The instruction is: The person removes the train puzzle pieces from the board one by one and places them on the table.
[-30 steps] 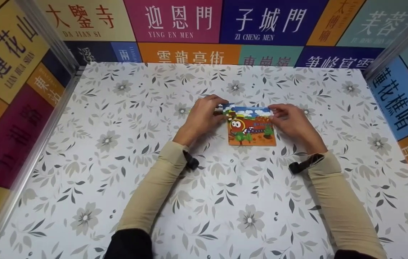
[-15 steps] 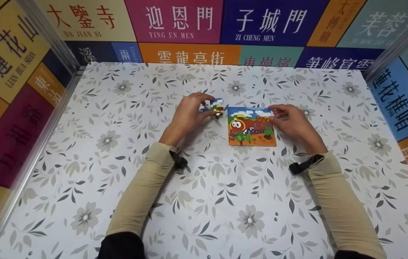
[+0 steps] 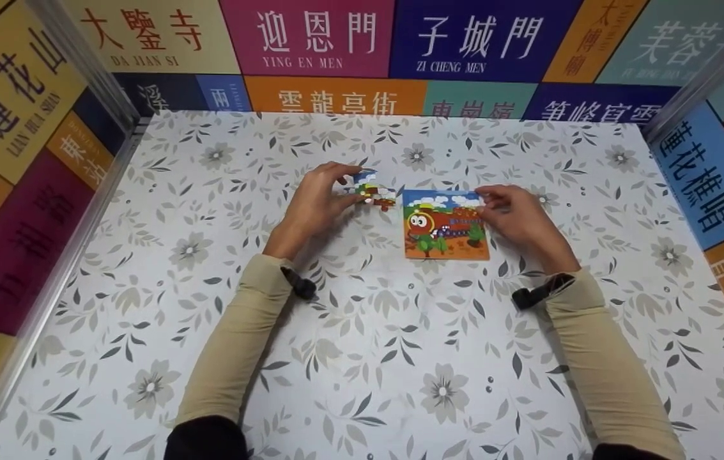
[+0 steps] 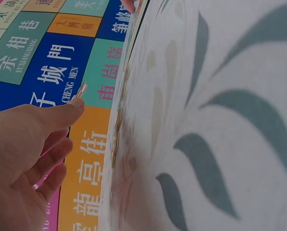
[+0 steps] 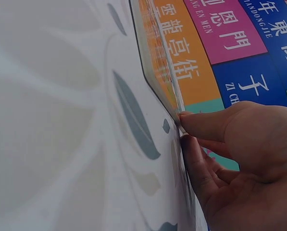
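Observation:
In the head view, a square picture puzzle (image 3: 446, 225) with a red cartoon train lies flat on the table. My right hand (image 3: 518, 214) holds it at its upper right corner, thumb and index finger against the edges. Left of the puzzle, my left hand (image 3: 320, 198) pinches small jigsaw pieces (image 3: 368, 185) with blue, white and green print between thumb and index finger. Whether those pieces are joined is hard to tell. A thin piece edge (image 4: 81, 90) shows past the left thumb in the left wrist view. The right wrist view shows the puzzle's side (image 5: 155, 67) at the right thumb.
A white tablecloth (image 3: 362, 370) with grey leaves and flowers covers the table. Colourful panels with Chinese lettering (image 3: 317, 38) stand along the back and both sides. Dark wrist cameras (image 3: 531, 297) sit at both cuffs.
My left hand has moved left from the puzzle's upper left edge, carrying the jigsaw pieces away from it. The right hand and the puzzle have stayed in place.

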The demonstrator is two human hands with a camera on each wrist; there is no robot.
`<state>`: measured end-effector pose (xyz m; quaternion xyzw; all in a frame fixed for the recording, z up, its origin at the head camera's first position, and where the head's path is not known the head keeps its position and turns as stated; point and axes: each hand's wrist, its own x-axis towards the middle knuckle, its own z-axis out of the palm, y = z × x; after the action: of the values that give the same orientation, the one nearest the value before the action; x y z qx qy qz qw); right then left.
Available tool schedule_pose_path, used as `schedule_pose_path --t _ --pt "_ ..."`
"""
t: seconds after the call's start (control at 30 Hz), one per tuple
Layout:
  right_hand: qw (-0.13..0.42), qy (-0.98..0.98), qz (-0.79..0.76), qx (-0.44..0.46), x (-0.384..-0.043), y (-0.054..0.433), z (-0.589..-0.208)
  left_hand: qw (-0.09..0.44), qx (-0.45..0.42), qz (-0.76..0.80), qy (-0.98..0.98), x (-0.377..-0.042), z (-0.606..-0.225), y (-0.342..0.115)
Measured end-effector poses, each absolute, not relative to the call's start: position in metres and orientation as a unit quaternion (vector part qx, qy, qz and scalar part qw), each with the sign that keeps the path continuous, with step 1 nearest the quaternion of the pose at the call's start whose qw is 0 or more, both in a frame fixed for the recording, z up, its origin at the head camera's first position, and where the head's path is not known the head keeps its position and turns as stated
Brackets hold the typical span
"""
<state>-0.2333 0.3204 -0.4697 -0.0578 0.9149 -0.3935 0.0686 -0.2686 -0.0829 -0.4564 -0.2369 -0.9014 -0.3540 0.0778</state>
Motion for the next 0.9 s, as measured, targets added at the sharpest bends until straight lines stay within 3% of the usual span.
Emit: schedule_pose_path --t 0.5,0.9 --pt "0.055 0.919 -0.383 -0.077 -0.234 0.32 -0.47 0.061 -0.212 -0.364 -0.905 -0.269 -0.461 -0.111" --pt "0.074 0.916 -0.391 -0.048 -0.233 0.319 -0.469 0.022 -0.177 -0.37 -0.912 -0.268 -0.467 -0.142"
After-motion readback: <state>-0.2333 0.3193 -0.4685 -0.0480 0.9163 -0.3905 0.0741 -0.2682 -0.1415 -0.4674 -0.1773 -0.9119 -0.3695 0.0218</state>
